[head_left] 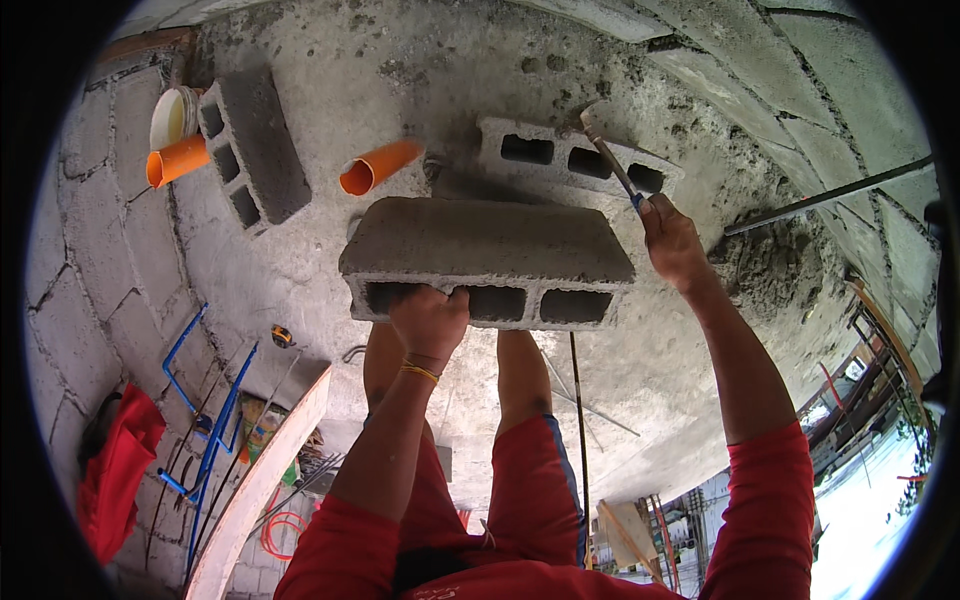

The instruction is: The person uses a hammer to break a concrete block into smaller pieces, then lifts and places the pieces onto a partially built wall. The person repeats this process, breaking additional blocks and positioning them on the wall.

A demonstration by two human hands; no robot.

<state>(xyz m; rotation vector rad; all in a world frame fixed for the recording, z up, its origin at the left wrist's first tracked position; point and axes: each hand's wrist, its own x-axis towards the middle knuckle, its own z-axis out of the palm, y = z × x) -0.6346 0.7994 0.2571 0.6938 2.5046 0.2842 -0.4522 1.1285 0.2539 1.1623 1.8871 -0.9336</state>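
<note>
A grey concrete hollow block (490, 240) is in front of my legs, with its row of rectangular hollows facing me. My left hand (430, 322) is closed on its near edge at the left and middle hollows, and some of the fingers are hidden. In my right hand (672, 245), beyond the block's right end, is a slim hammer-like tool (612, 160) with a blue grip and a metal shaft. It points up and to the left, over a second hollow block (560, 150) lying behind the first. The tool's head is too unclear to name for certain.
Left of centre lies an orange pipe piece (385, 165). A third hollow block (265, 150), another orange pipe (178, 162) and a white bucket (172, 118) are by the left wall. A metal bar (830, 195) slants at right. A tape measure (283, 336) lies near blue tubing (228, 410).
</note>
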